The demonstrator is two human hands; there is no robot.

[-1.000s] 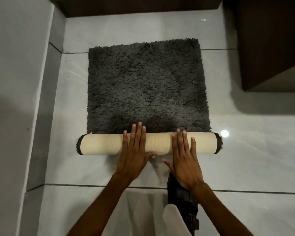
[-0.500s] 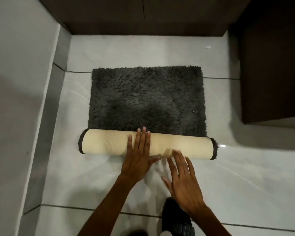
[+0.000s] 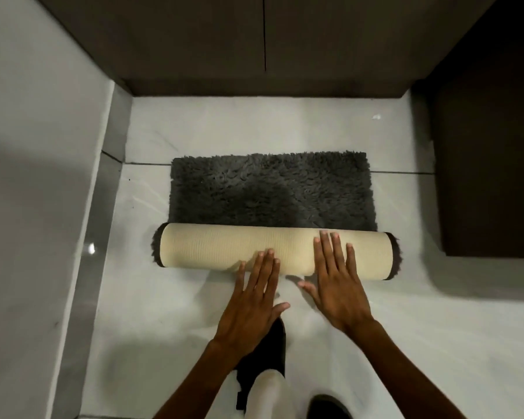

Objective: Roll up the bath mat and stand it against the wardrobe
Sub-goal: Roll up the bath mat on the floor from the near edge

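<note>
The bath mat lies on the pale tiled floor, partly rolled. Its rolled part (image 3: 215, 251) shows cream rubber backing, with dark pile poking out at both ends. The flat remainder (image 3: 270, 192) is shaggy dark grey and stretches away from me towards the dark brown wardrobe (image 3: 254, 40). My left hand (image 3: 254, 300) lies flat, fingers spread, fingertips on the roll's near side. My right hand (image 3: 336, 282) presses flat on top of the roll, right of centre, fingers reaching its crest.
A grey wall with a skirting tile (image 3: 94, 237) runs along the left. A dark cabinet block (image 3: 490, 176) juts out at the right. My dark shoes (image 3: 263, 358) and pale trouser leg are just behind my hands. Bare floor lies between the mat and the wardrobe.
The roll has grown thicker and moved away from me, shortening the flat part. My right hand went up onto the roll; my left slid back to its near side. The view tilted up.
</note>
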